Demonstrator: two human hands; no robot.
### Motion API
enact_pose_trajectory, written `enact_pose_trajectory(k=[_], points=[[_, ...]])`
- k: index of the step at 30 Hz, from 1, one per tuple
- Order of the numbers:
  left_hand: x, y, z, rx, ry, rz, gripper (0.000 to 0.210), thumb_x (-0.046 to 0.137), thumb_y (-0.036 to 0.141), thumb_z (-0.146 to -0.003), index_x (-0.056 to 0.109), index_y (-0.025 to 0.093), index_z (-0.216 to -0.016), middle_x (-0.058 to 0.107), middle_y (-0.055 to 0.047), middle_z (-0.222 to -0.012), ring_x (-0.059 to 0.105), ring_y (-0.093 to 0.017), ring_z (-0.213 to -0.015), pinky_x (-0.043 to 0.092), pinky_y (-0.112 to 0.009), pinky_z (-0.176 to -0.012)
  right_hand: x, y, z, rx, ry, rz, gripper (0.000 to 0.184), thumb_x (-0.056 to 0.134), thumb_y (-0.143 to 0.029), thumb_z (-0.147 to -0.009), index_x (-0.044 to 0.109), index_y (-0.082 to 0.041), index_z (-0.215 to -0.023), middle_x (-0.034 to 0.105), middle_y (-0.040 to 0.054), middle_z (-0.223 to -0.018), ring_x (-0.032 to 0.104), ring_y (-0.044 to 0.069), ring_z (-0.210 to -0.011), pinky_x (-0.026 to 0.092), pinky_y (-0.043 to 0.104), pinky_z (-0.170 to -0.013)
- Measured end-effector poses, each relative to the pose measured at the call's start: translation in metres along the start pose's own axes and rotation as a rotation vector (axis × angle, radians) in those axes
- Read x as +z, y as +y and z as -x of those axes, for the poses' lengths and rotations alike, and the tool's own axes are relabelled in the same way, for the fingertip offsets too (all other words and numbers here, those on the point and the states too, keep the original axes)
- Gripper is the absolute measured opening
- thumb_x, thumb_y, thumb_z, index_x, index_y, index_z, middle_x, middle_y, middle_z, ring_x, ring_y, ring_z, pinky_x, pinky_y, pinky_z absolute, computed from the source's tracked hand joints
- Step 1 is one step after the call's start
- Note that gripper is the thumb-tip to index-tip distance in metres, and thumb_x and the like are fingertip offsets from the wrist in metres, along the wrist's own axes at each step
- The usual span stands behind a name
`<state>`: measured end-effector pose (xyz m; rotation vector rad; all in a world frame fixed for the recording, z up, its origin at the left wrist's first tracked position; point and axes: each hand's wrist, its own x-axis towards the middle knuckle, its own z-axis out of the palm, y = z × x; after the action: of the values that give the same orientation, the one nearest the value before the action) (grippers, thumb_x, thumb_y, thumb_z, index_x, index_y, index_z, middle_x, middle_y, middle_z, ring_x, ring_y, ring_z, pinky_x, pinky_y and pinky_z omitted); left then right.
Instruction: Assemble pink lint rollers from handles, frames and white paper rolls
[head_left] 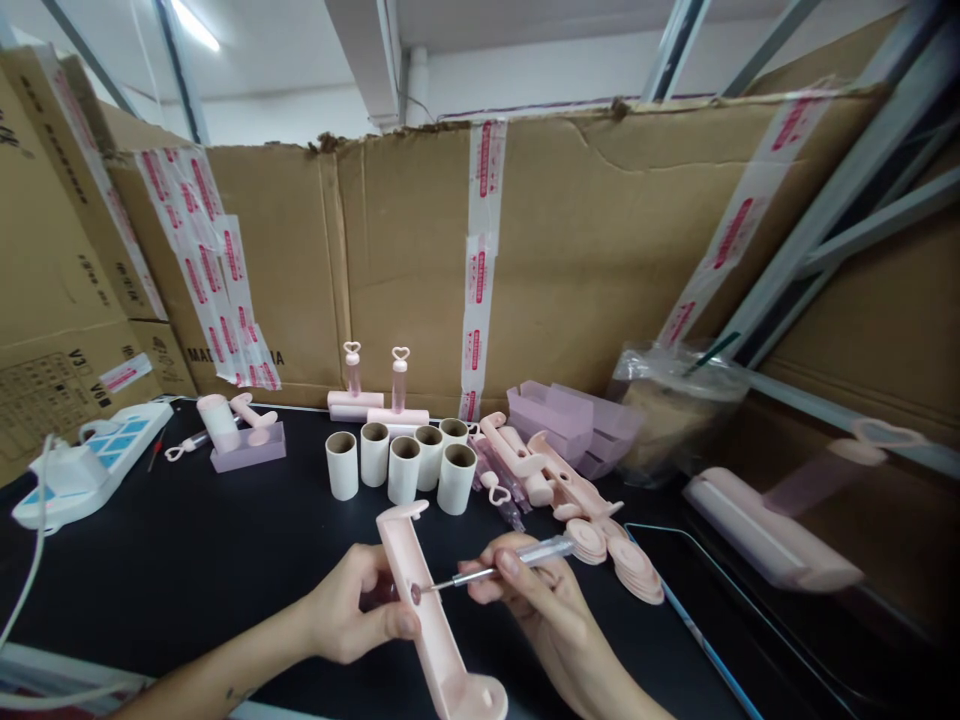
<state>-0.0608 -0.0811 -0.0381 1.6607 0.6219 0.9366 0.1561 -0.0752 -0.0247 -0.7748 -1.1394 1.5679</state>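
In front of me, my left hand (367,605) grips a long pink plastic roller frame (431,620) near its middle, tilted with its upper end away from me. The frame has an upturned end at the top and a rounded one at the bottom. My right hand (536,590) is closed around a screwdriver (517,560) with a clear handle and thin metal shaft. Its tip points left into the hole midway along the frame, where a dark round spot shows. Whether a screw sits there is too small to tell.
White cardboard tubes (405,470) stand behind my hands. To their right lie pink frames (525,455), round caps (634,570) and purple covers (570,425). A power strip (124,450) is at left, a tablet-like dark panel (720,600) at right. Cardboard (405,260) walls the back.
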Motion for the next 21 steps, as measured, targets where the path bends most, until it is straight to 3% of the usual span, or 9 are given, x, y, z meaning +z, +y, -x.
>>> enact_pose_trajectory(k=[5,9,15,21], points=[[-0.0003,-0.0081,0.0007,-0.034,0.072,0.023,0.046,0.064,0.055,-0.074,0.054,0.011,-0.082,0.048,-0.002,-0.071,0.046,-0.012,-0.062,0.038,-0.022,-0.057,-0.0012,0.0034,0.0005,-0.118,0.025,0.027,0.015,0.070,-0.035,-0.077,0.069,-0.020,-0.079,0.075,0.0045,-0.078,0.072,0.020,-0.072,0.055,0.028,-0.072],[-0.0009,-0.0058,0.0013,-0.018,0.082,-0.069,0.044,0.062,0.055,-0.076,0.056,0.011,-0.085,0.051,-0.004,-0.073,0.050,-0.014,-0.065,0.042,-0.024,-0.060,-0.0036,0.0035,0.0004,-0.190,0.007,0.087,0.015,0.069,-0.035,-0.077,0.070,-0.020,-0.079,0.074,0.0047,-0.074,0.072,0.022,-0.071,0.056,0.031,-0.072],[-0.0019,0.0004,0.0022,-0.017,0.056,-0.232,0.043,0.059,0.053,-0.078,0.060,0.011,-0.086,0.057,-0.006,-0.076,0.053,-0.016,-0.068,0.044,-0.024,-0.062,-0.0031,0.0013,0.0000,-0.120,0.029,0.097,0.019,0.069,-0.038,-0.077,0.069,-0.019,-0.075,0.073,0.0050,-0.061,0.071,0.021,-0.070,0.053,0.029,-0.073],[-0.0012,-0.0070,0.0010,-0.013,0.051,-0.138,0.047,0.063,0.056,-0.074,0.060,0.010,-0.083,0.051,-0.002,-0.068,0.045,-0.011,-0.058,0.038,-0.021,-0.054,0.0018,0.0024,0.0008,0.003,0.038,0.014,0.022,0.071,-0.040,-0.074,0.068,-0.018,-0.074,0.070,0.0037,-0.057,0.070,0.018,-0.069,0.052,0.024,-0.068]])
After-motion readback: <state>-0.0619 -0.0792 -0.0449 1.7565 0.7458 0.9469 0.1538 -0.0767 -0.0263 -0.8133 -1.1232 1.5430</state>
